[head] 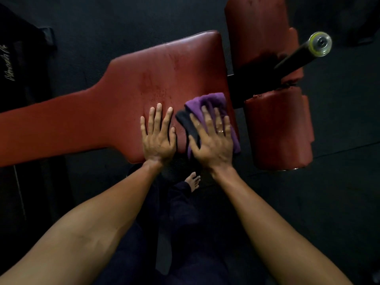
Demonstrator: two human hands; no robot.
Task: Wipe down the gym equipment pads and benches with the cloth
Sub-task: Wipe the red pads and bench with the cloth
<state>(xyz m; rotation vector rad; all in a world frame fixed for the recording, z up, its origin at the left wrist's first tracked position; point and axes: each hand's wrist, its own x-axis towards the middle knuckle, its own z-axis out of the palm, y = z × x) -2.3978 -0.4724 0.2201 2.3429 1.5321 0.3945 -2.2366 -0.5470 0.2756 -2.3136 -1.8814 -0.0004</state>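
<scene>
A red padded bench (156, 79) runs from the left edge to the centre, widening at its right end, with small droplets on its surface. My right hand (213, 138) presses flat, fingers straight, on a purple cloth (211, 101) with a black part, near the bench's right front corner. My left hand (158, 134) rests flat on the bare pad just left of the cloth, fingers spread. Two red roller pads (279, 130) stand to the right of the bench, one farther back (259, 31).
A black bar with a clear-and-yellow end cap (320, 44) sticks out between the roller pads at the upper right. Dark rubber flooring (339, 202) surrounds the bench. My bare foot (194, 181) stands below the bench's front edge. A dark machine part (18, 64) stands at the left.
</scene>
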